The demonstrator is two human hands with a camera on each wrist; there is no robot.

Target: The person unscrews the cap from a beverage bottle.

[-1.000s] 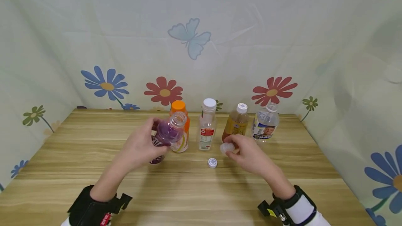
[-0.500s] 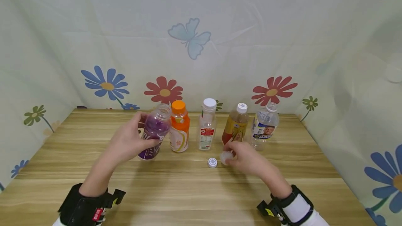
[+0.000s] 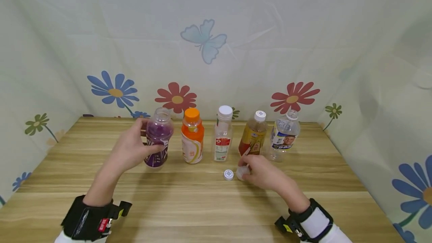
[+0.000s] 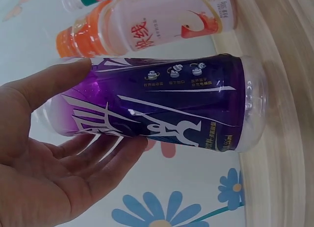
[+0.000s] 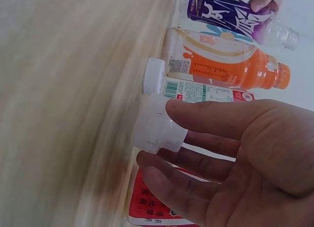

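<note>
My left hand (image 3: 133, 149) grips a clear bottle with a purple label (image 3: 158, 138), its mouth uncapped. In the left wrist view the purple bottle (image 4: 157, 104) has its base at the wood, with the thumb on one side and the fingers on the other. My right hand (image 3: 261, 171) holds a translucent cap (image 3: 242, 172) between thumb and fingers, low at the tabletop. Seen from the right wrist, this cap (image 5: 157, 126) has a wide rim and a narrower part. A white cap (image 3: 228, 175) lies just left of it.
Behind the caps stand an orange-capped bottle (image 3: 192, 138), a clear white-capped bottle (image 3: 222, 134), a brown drink bottle (image 3: 253, 134) and an uncapped clear bottle (image 3: 285, 136). The wooden table (image 3: 189, 209) ends at a flowered curtain (image 3: 135, 40).
The left hand has carried the purple bottle leftward, from tilted in front of the orange-capped bottle to upright beside it. The right hand has lowered the translucent cap toward the table beside the white cap.
</note>
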